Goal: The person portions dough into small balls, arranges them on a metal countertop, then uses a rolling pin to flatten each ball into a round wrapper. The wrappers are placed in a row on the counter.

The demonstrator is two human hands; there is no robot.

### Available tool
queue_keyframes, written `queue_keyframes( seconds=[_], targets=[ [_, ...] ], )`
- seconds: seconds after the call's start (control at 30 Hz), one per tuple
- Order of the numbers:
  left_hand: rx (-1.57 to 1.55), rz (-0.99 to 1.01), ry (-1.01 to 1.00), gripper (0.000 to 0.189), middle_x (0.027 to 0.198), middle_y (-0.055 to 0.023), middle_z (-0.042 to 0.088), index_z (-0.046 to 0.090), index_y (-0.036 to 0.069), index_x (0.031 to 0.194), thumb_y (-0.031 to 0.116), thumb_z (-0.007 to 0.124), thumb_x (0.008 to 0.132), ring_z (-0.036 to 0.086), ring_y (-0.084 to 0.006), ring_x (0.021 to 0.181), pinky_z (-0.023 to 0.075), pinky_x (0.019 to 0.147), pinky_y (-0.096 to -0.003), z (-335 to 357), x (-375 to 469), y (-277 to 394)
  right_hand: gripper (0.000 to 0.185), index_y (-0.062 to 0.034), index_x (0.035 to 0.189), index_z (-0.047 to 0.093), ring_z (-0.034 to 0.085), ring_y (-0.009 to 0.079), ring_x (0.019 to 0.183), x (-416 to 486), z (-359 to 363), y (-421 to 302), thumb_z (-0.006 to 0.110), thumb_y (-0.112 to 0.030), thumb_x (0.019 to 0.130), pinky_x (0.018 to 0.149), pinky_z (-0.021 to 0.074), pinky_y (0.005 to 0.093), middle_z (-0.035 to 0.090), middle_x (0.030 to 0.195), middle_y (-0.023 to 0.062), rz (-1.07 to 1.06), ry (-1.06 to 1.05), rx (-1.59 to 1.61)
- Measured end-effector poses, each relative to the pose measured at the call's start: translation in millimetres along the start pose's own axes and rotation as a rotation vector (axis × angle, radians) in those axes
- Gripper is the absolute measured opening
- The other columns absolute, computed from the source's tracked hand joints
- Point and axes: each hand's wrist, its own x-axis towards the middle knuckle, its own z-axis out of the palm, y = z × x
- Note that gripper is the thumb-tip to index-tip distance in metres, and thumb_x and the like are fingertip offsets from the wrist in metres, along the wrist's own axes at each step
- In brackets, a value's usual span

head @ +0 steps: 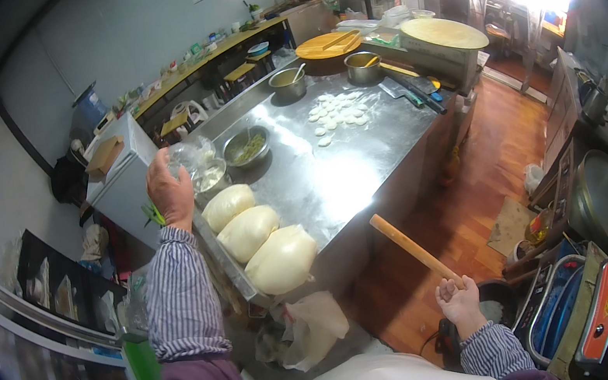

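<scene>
My left hand (170, 191) is raised at the left end of the steel worktable (290, 174), beside a clear plastic bag (191, 152) and a metal pot of white powder (210, 177); whether it touches the bag I cannot tell. My right hand (460, 302) grips one end of a wooden rolling pin (412, 244), held out over the floor off the table's near side. Large pale dough lumps (282, 259) lie along the table's left edge. A steel bowl of green filling (246, 147) stands beyond them. Small flattened dough pieces (336, 111) are spread on the floured steel.
Two steel pots (288, 85) (363, 68) stand at the back of the table. A cleaver (396, 90) lies to their right, near a round griddle (444, 33). A white plastic bag (316, 330) is below the table's near corner. Pans and an orange-fronted appliance (602, 310) line the right side.
</scene>
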Motion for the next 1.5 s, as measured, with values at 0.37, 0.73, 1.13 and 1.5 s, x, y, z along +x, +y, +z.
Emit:
queue_keyframes(
  seconds=[0.37,0.73,1.13,1.5],
  targets=[
    [-0.61,-0.057,-0.785,0.039,0.111,-0.0156,0.064,0.06,0.0,0.114,0.019,0.071,0.082,0.06,-0.0274,0.105,0.0464,0.093,-0.0368,173.6,-77.1,101.8,0.039,-0.0035,0.107,0.054,0.065,0.0229,0.082,45.5,44.9,-66.1,0.042,-0.04,0.099,0.088,0.0491,0.0381,0.065,0.075,0.0073,-0.089,-0.153,-0.142],
    [-0.435,0.175,-1.275,0.052,0.124,-0.019,0.057,0.053,0.005,0.126,0.034,0.065,0.085,0.054,-0.037,0.115,0.0434,0.097,-0.0456,277.1,-96.5,128.6,0.032,-0.0054,0.109,0.055,0.066,0.0269,0.082,163.1,195.1,-134.1,0.041,-0.033,0.101,0.085,0.0523,0.0381,0.066,0.084,0.0152,-0.165,-0.263,-0.492],
    [-0.532,-0.07,-1.261,0.039,0.106,-0.0211,0.062,0.058,0.001,0.11,0.029,0.066,0.084,0.057,-0.039,0.102,0.0466,0.088,-0.0453,297.3,-88.8,130.8,0.019,-0.0058,0.098,0.062,0.063,0.0208,0.082,312.5,358.0,-149.9,0.061,-0.021,0.086,0.075,0.0495,0.036,0.065,0.089,0.0088,-0.708,-0.421,-1.762],
    [-0.218,-0.6,-0.76,0.027,0.091,-0.0158,0.057,0.059,0.002,0.104,0.017,0.069,0.084,0.056,-0.0333,0.087,0.0466,0.078,-0.0408,394.2,-63.6,180.5,0.036,-0.0098,0.105,0.063,0.058,0.0287,0.097,322.0,408.6,-72.6,0.076,-0.019,0.074,0.085,0.0434,0.0429,0.06,0.105,0.0068,-1.044,-1.469,-2.136]
  ],
)
